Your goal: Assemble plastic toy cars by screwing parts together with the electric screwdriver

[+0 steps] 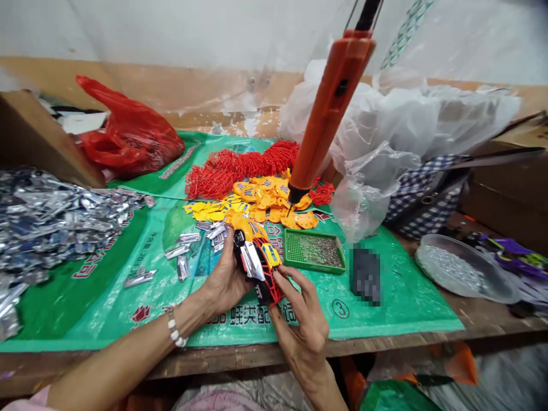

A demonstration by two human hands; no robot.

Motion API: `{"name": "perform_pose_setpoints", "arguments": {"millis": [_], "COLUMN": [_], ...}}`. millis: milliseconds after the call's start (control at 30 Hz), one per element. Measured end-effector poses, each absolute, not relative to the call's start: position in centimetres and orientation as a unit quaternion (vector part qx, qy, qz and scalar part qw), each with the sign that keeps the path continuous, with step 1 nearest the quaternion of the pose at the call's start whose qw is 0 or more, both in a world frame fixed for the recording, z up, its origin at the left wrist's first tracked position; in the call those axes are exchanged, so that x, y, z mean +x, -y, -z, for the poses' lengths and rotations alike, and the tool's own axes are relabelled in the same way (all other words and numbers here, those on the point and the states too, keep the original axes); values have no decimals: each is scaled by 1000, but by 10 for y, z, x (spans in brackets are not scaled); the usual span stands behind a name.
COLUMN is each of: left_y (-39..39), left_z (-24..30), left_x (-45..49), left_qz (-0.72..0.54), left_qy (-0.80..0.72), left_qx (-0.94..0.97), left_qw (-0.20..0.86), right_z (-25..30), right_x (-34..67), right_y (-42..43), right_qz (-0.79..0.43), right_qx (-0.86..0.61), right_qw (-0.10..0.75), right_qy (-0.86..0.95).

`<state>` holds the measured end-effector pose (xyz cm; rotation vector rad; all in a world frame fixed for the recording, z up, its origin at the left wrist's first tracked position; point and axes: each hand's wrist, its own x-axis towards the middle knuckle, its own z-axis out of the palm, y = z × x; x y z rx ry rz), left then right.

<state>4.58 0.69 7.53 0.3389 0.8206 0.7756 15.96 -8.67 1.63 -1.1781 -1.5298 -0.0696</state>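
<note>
Gripping the toy car [257, 265] near the green screw tray [314, 250], left hand [225, 279] clamps its side, right hand [302, 322] fingertips pinch its near end.

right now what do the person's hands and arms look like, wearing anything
Bare hands, no gloves or rings visible. The left hand has a white bead bracelet at the wrist; the right hand and forearm wear nothing. A pink sleeve edge shows on the left arm.
</note>
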Motion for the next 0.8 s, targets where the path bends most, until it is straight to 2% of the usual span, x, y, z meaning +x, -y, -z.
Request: {"name": "perform_pose_setpoints", "arguments": {"millis": [100,200,433,667,800], "left_y": [-12,-15,-16,-20,-25], "left_z": [-73,-67,-46,-36,-33], "left_x": [44,40,39,33,30], "left_qz": [-359,-360,-420,-389,-380], "left_qy": [-389,-386,-336,-369,-397], "left_qx": [171,184,340,472,479], "left_qw": [831,829,771,700,685], "right_z": [-16,-18,-29,-39,-37], "right_x": [157,156,146,148,149], "right_y": [90,90,66,62,65], "right_qz": [29,-23,-203,-354,-376], "right_qx": [-492,-482,-602,-595,-584], "right_qw": [536,530,561,595,616], "right_qy": [686,697,531,407,372]}}
